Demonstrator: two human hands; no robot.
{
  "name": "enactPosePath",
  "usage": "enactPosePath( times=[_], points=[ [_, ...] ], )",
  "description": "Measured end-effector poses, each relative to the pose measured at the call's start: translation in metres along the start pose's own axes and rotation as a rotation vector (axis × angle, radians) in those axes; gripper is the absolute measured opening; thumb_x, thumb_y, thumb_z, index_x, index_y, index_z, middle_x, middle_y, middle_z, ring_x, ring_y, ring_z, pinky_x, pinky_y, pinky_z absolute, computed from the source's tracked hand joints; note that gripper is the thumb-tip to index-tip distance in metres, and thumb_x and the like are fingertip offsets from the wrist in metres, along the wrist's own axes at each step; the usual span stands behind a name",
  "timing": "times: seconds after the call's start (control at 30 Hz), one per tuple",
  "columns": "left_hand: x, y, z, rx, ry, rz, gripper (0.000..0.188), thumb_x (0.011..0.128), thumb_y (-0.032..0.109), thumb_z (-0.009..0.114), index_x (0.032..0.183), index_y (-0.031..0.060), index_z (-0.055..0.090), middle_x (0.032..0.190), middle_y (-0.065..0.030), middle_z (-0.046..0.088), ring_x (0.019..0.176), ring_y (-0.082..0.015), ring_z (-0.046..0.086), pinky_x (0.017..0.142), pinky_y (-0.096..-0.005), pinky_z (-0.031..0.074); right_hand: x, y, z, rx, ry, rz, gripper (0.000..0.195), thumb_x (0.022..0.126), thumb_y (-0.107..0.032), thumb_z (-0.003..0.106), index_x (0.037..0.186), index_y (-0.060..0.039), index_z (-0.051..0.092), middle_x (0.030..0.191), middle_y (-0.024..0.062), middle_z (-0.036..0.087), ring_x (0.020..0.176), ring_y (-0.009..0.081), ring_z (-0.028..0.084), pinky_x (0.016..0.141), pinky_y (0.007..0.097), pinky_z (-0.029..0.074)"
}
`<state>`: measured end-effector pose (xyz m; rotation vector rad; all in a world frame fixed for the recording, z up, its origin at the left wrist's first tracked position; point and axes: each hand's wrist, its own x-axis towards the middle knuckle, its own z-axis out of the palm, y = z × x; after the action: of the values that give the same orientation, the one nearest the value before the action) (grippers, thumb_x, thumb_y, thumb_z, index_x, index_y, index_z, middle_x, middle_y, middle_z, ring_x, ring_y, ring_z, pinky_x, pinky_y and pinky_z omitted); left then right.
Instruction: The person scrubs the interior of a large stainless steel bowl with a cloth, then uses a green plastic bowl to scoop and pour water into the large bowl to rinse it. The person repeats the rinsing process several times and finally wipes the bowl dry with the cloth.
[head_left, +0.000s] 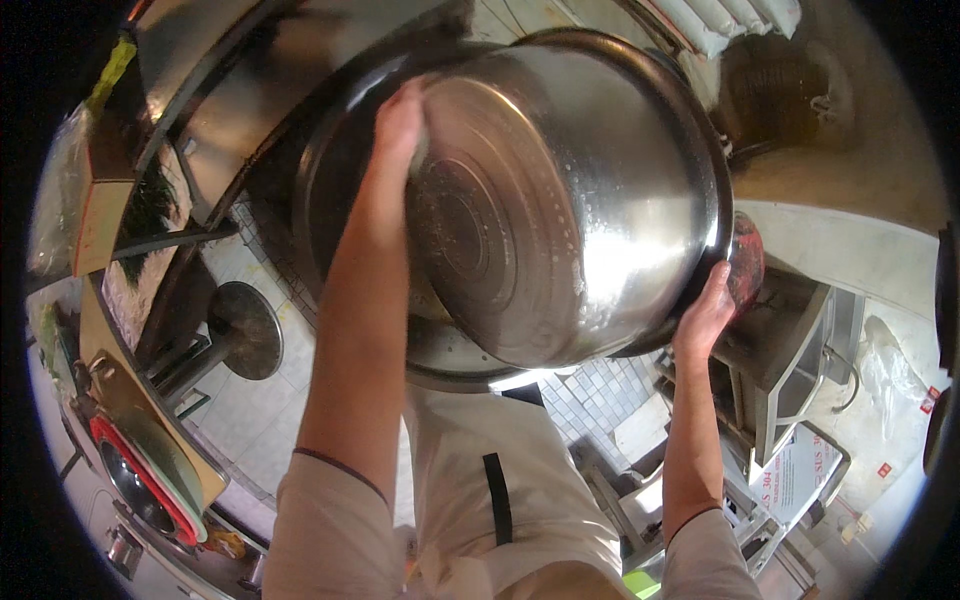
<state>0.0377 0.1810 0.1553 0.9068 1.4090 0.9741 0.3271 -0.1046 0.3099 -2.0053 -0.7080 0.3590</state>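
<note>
A large stainless steel pot (630, 187) is tipped on its side, its ringed base turned toward the left and its rim toward the right. My left hand (403, 120) grips the edge of the base at the upper left. At the lower right, my right hand (705, 311) holds the pot's rim. Behind and beneath the pot lies a wide round metal basin or pan (457, 352), largely hidden by the pot and my left arm. The inside of the pot is turned away from view.
To the left are a round metal stool (246, 330) and a table with a red-rimmed basin (142, 480). A dark red round object (746, 262) sits behind my right hand, near a metal cabinet (787, 337). The floor is tiled (600, 397).
</note>
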Motion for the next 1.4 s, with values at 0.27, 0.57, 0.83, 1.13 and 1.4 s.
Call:
enactPosePath(
  times=[0.27, 0.57, 0.83, 1.13, 1.4],
  points=[
    [-0.156, -0.113, -0.043, -0.117, 0.013, -0.367, 0.062, 0.096, 0.052, 0.036, 0.137, 0.0070, 0.040, 0.140, -0.0098, 0.039, 0.126, -0.0239, 0.040, 0.107, -0.0374, 0.028, 0.007, 0.010, -0.007, 0.163, 0.059, 0.193, 0.064, 0.094, -0.047, 0.049, 0.113, 0.0142, 0.053, 0.114, 0.0121, 0.054, 0.103, 0.0160, 0.047, 0.096, 0.0275, 0.034],
    [-0.305, -0.074, 0.018, -0.764, 0.278, -0.410, 0.072, 0.095, 0.052, 0.036, 0.147, 0.0081, 0.014, 0.151, -0.0084, 0.021, 0.135, -0.0263, 0.026, 0.111, -0.0373, 0.022, -0.008, -0.014, 0.007, 0.164, -0.050, 0.120, 0.049, 0.096, -0.046, 0.046, 0.065, -0.0110, 0.034, 0.069, -0.0056, 0.035, 0.065, 0.0086, 0.029, 0.056, 0.0264, 0.027],
    [-0.360, 0.043, 0.065, 0.047, 0.322, -0.122, 0.079, 0.095, 0.054, 0.032, 0.147, 0.0024, 0.003, 0.152, -0.0196, 0.003, 0.139, -0.0342, 0.012, 0.112, -0.0434, 0.014, -0.051, -0.045, 0.026, 0.215, -0.134, 0.029, 0.049, 0.098, -0.038, 0.046, 0.069, 0.0020, 0.052, 0.064, -0.0021, 0.044, 0.064, 0.0090, 0.037, 0.055, 0.0261, 0.034],
    [-0.241, 0.132, 0.046, 0.935, 0.199, 0.693, 0.038, 0.091, 0.024, 0.047, 0.127, 0.0112, 0.054, 0.140, -0.0166, 0.041, 0.133, -0.0376, 0.030, 0.107, -0.0522, 0.021, -0.089, -0.054, 0.034, 0.307, -0.327, 0.120, 0.042, 0.095, -0.034, 0.053, 0.080, 0.0051, 0.059, 0.066, 0.0008, 0.055, 0.062, 0.0087, 0.045, 0.057, 0.0264, 0.042],
    [-0.240, 0.143, 0.060, 0.918, -0.135, 0.986, 0.030, 0.082, 0.018, 0.058, 0.111, 0.0185, 0.065, 0.122, -0.0106, 0.058, 0.125, -0.0305, 0.043, 0.106, -0.0491, 0.025, -0.084, -0.050, 0.027, 0.273, -0.342, 0.084, 0.043, 0.095, -0.034, 0.052, 0.083, 0.0067, 0.061, 0.062, 0.0090, 0.058, 0.060, 0.0122, 0.049, 0.057, 0.0314, 0.044]
  ],
)
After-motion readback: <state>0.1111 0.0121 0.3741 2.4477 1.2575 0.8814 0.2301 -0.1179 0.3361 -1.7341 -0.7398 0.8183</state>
